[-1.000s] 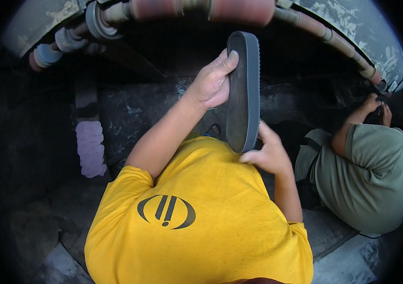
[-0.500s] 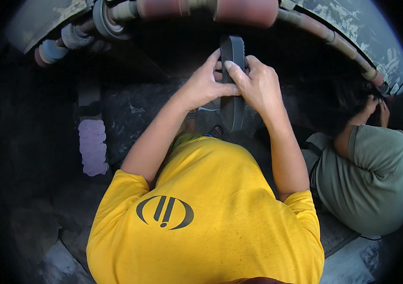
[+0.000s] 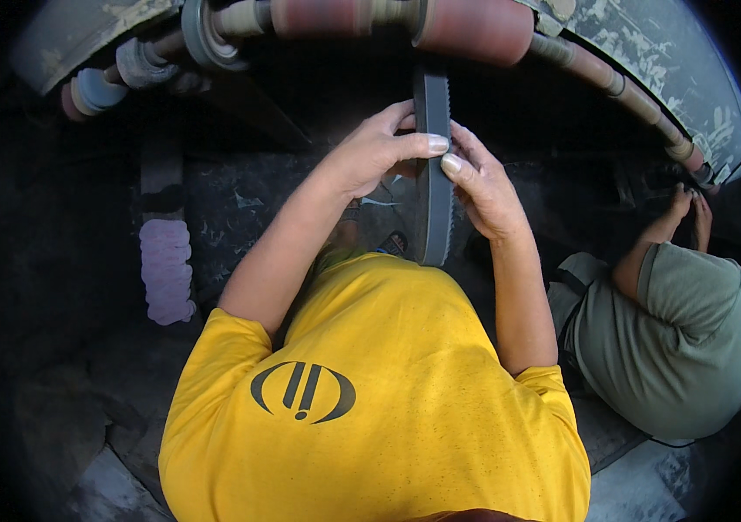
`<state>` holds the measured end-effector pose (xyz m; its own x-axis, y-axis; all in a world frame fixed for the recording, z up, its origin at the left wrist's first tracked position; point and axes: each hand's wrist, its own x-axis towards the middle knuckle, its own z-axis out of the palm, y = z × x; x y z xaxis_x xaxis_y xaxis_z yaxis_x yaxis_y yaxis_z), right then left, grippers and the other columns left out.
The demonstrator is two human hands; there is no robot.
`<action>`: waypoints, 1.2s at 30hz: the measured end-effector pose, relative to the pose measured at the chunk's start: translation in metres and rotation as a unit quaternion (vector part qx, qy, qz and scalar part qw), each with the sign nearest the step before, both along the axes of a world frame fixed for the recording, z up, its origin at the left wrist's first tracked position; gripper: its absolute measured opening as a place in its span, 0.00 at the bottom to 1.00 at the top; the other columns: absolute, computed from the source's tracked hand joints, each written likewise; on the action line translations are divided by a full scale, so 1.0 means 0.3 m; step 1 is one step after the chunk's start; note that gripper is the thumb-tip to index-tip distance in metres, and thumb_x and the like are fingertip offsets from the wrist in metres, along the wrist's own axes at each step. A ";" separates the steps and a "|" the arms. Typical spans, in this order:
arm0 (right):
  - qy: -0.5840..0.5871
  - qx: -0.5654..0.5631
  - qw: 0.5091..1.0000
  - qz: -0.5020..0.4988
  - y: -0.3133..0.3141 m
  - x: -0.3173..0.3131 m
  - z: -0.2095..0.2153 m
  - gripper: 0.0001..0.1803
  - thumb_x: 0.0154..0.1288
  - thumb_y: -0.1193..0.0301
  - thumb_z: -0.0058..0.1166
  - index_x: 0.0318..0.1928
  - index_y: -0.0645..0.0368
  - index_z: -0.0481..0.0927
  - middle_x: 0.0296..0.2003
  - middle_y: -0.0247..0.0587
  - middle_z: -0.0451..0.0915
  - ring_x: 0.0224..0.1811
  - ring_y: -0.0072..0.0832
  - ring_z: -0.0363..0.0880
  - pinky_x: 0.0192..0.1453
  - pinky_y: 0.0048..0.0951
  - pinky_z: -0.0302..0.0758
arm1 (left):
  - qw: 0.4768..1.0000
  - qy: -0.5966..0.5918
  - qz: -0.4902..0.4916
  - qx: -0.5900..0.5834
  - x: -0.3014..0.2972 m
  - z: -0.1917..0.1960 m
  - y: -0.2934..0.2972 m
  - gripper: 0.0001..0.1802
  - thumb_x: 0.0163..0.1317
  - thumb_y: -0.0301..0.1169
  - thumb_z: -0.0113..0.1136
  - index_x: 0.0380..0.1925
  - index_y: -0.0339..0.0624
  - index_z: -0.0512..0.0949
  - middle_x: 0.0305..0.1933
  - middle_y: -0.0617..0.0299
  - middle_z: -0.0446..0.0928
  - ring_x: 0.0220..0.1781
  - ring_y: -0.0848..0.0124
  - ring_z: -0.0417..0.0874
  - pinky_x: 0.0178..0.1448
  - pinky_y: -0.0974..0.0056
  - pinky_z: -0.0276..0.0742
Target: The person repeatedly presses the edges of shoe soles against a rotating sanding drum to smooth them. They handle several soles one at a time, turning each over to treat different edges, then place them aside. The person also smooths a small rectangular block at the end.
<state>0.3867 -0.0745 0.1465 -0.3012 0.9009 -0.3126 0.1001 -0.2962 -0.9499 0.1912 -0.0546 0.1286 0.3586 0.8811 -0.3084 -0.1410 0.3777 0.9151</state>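
Note:
In front of me I hold a dark grey shoe sole upright on its edge, lengthwise away from my body. A row of small teeth runs along its right side. My left hand is closed on its upper middle from the left, with the thumb laid across it. Gripping from the right is my right hand, its thumb pressed near the toothed side. The far end of the sole lies just below a red sanding roller; whether they touch I cannot tell. Some fingertips are hidden behind the sole.
Along a curved grey machine housing runs a shaft with another red roller and smaller grey wheels at left. A lumpy pale purple piece is at left. Close on my right, a co-worker in a grey-green shirt holds both hands near the shaft.
The sole has come slightly toward me and turned, showing more of its toothed side. My right hand has shifted lower, and its thumb has moved off the sole's face to its right edge.

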 end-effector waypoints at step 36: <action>-0.008 0.043 0.999 -0.023 0.154 -0.014 0.039 0.39 0.63 0.44 0.62 0.59 0.68 0.78 0.47 0.54 0.83 0.51 0.39 0.81 0.59 0.37 0.76 | 0.998 0.022 0.030 0.053 0.035 0.030 0.020 0.54 0.52 0.49 0.75 0.72 0.32 0.60 0.64 0.38 0.71 0.64 0.48 0.78 0.65 0.48 0.79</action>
